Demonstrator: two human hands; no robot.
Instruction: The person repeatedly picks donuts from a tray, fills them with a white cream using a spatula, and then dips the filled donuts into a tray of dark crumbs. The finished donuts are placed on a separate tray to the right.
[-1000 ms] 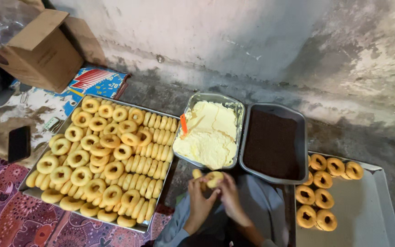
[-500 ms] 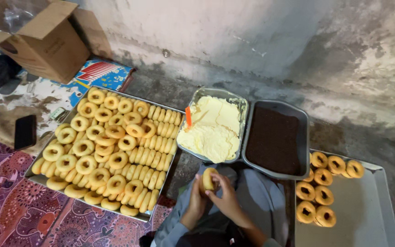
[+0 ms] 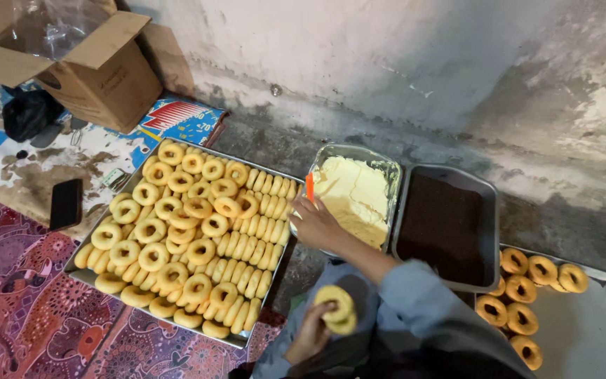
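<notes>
Sitting on the floor (image 3: 275,133) against a rough, stained wall (image 3: 401,63), patterned mat (image 3: 22,309) under the left side. No bench here, everything is laid out in trays in front of me.

My left hand (image 3: 310,333) is low down near my lap, fingers clenched around one ring (image 3: 338,309), holding it upright by its lower edge. It looks like it could be two halves pressed together, but I can't tell for sure. My right hand (image 3: 317,224) is out at the near left corner of the cream tray (image 3: 359,152), closed round the bottom of the orange tool (image 3: 309,187), which sticks up above my fingers. Its working end is hidden behind my hand.

To the left is the big tray (image 3: 177,328) packed with plain rings (image 3: 177,231), some flat, some in rows on edge. Right of the cream (image 3: 352,196) is a tray of dark filling (image 3: 443,224), touching it side by side. Further right, a mostly bare tray (image 3: 583,337) has a few brown-centred rings (image 3: 527,288).

My take on doing this bit well: keep the load of cream small, take it from the near edge, and keep a light grip on the ring so it doesn't squash.

A box (image 3: 92,70) and a phone (image 3: 66,203) sit off to the left, well out of the way.
</notes>
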